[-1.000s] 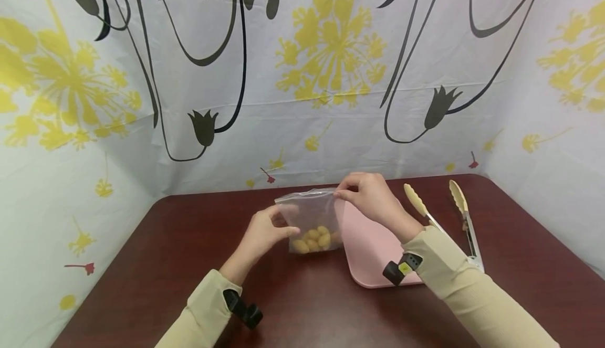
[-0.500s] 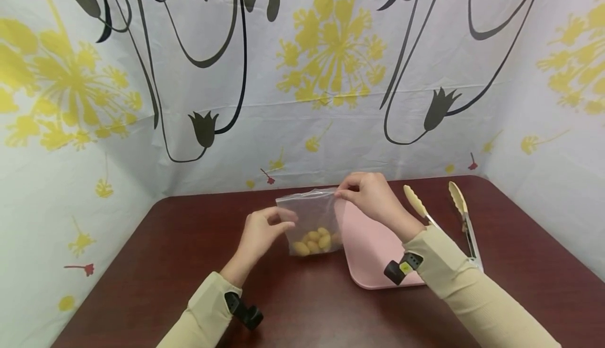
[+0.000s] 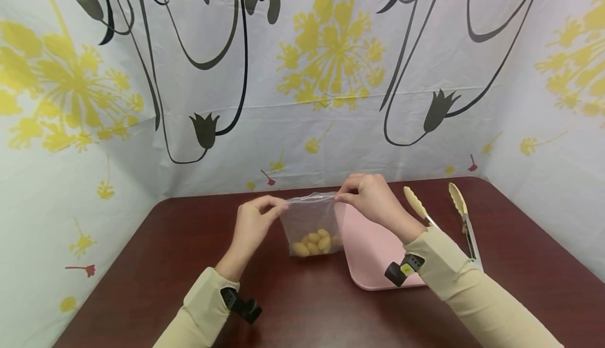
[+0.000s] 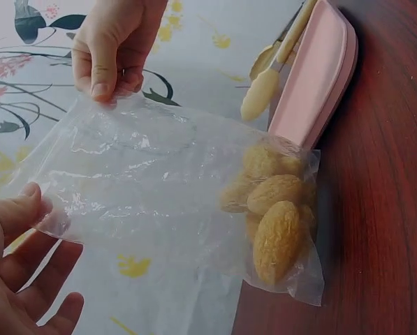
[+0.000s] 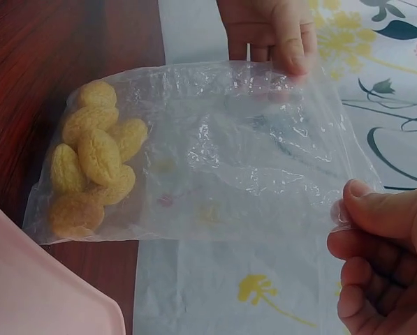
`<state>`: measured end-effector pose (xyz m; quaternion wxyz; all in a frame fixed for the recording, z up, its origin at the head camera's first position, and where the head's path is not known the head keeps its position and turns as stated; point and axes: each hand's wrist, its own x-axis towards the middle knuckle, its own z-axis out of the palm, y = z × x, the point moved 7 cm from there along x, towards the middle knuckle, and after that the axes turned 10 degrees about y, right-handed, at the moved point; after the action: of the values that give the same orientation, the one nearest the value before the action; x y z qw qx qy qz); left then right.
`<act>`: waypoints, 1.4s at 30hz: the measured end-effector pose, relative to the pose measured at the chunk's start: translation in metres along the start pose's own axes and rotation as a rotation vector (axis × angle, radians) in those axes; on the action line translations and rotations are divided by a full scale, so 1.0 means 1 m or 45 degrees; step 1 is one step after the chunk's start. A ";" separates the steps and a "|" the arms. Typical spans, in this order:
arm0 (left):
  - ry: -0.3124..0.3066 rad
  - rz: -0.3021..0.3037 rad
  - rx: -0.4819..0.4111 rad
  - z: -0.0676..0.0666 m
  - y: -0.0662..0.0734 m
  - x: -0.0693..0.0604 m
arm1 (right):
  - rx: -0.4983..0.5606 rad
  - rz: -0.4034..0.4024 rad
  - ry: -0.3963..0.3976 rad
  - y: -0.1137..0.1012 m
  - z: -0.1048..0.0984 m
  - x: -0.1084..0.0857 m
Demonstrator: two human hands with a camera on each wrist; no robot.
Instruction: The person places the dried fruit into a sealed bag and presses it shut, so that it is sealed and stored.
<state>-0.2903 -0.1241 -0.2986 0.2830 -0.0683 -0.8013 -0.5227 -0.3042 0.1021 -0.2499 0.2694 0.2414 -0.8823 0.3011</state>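
A clear plastic zip bag (image 3: 308,219) hangs upright between both hands, its base at the dark table. Several yellow-brown oval pieces (image 4: 277,241) with wrinkled surfaces lie in its bottom; their kind is unclear. My left hand (image 3: 251,226) pinches the bag's upper left corner between thumb and forefinger. At the upper right corner, my right hand (image 3: 372,197) pinches the rim in the same way. In the right wrist view the pieces (image 5: 98,157) sit bunched at the far end of the bag. Whether the seal is fully closed cannot be told.
Right of the bag lies a pink tray (image 3: 371,256), partly under my right forearm. Tongs with cream tips (image 3: 457,197) lie spread on the tray's far right side. A patterned cloth (image 3: 331,143) stands behind the dark red table (image 3: 302,306).
My left hand has moved up and left from the bag's side to its upper left corner. The bag's top edge is now stretched straighter. My right hand has stayed at its corner.
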 end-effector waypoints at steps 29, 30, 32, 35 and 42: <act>0.003 0.139 -0.095 0.000 0.008 0.003 | 0.022 -0.041 -0.135 -0.009 0.007 0.006; 0.001 0.133 -0.090 0.000 0.008 0.004 | 0.029 -0.043 -0.133 -0.010 0.008 0.006; -0.006 0.116 -0.071 0.000 0.008 0.004 | 0.045 -0.041 -0.128 -0.011 0.008 0.007; -0.023 0.080 -0.027 0.001 0.009 0.005 | 0.057 -0.045 -0.112 -0.011 0.008 0.007; -0.090 0.074 0.110 0.008 0.018 0.006 | 0.065 -0.070 -0.077 -0.013 0.008 0.008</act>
<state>-0.2914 -0.1106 -0.2835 0.2723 -0.0977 -0.8303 -0.4764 -0.3050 0.0856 -0.2454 0.2445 0.2815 -0.8751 0.3086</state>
